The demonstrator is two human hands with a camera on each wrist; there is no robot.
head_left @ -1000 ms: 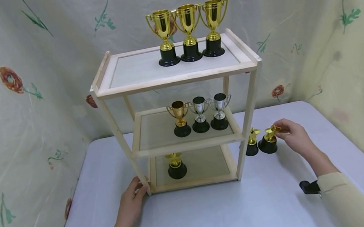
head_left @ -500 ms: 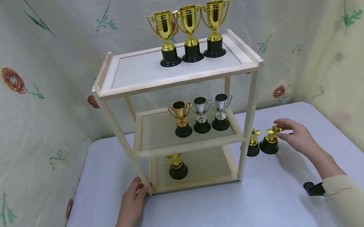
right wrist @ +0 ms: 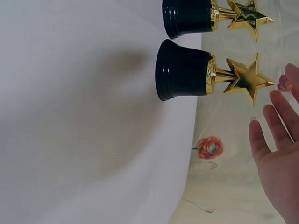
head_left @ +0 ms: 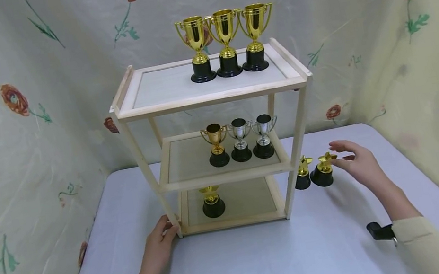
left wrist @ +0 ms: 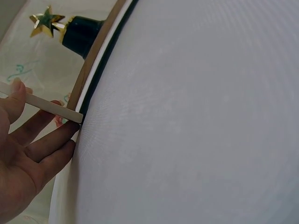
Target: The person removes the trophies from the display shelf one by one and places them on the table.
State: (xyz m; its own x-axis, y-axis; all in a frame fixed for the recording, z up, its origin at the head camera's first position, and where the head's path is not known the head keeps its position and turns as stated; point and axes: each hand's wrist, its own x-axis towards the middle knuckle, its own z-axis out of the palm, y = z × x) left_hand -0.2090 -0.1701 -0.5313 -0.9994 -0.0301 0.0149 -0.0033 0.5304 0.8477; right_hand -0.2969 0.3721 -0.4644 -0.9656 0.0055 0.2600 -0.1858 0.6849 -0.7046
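1. Standing upright on the white table (head_left: 240, 268), just outside the right side of the wooden rack (head_left: 225, 175), is a gold star trophy (head_left: 322, 173): a glossy five-pointed star (right wrist: 247, 79) on a short gold stem, above a black base (right wrist: 183, 70) that widens to a ridged foot.
2. A second star trophy (head_left: 302, 175) of the same kind stands just beside it, nearer the rack.
3. A third star trophy (head_left: 213, 206) stands on the bottom shelf (head_left: 251, 199), left of centre.
4. The right hand (head_left: 359, 165) is loose and grasps nothing, its fingers slightly bent and spread next to the first trophy's star; whether a fingertip touches it, I cannot tell. The forearm reaches in from the lower right, in a pale sleeve (head_left: 428, 245).
5. The left hand (head_left: 157, 247) grasps the rack's front left leg (head_left: 136, 155) near its foot, thumb on one side and fingers on the other, the forearm coming up from below.
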